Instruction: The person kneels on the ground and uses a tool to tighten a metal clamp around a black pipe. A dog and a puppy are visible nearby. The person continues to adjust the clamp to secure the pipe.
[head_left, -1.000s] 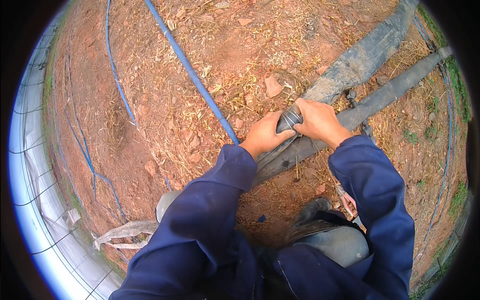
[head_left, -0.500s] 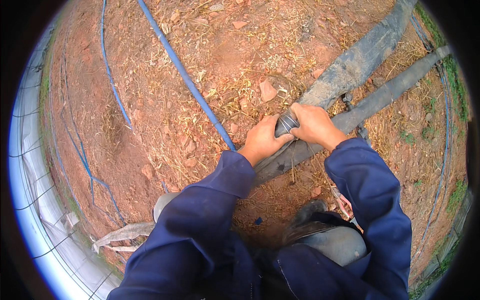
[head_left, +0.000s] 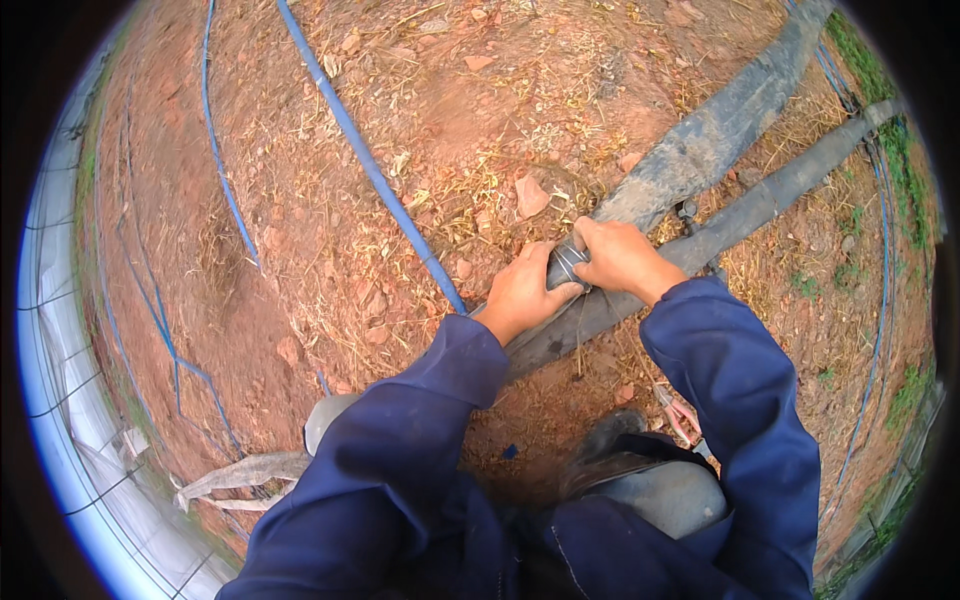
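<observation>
A dirt-streaked dark flat hose (head_left: pixel 715 125) runs diagonally toward the upper right, with several turns of pale wire (head_left: pixel 566 262) wrapped round its near part. My left hand (head_left: pixel 525 285) is closed on the hose just left of the wire, thumb toward the binding. My right hand (head_left: pixel 620 258) grips it on the wire's other side, thumb and fingers pressed against the binding. Beneath and beside it lies a second dark hose (head_left: pixel 800 175), with a black fitting (head_left: pixel 686 215) between the two. A pink-handled tool (head_left: pixel 678 415), partly hidden by my right sleeve, lies on the ground below.
Reddish soil with straw and stones carries a blue pipe (head_left: pixel 375 165), thinner blue tubes (head_left: pixel 225 185) at left and more at right. A pale torn strip (head_left: pixel 240 475) lies lower left. Plastic sheeting (head_left: pixel 65 330) on a wire grid edges the far left; my bent knee is below.
Both hands have shifted slightly down in view, still gripping the hose at the wire. The ground and pipes appear a little further left, as the view has moved.
</observation>
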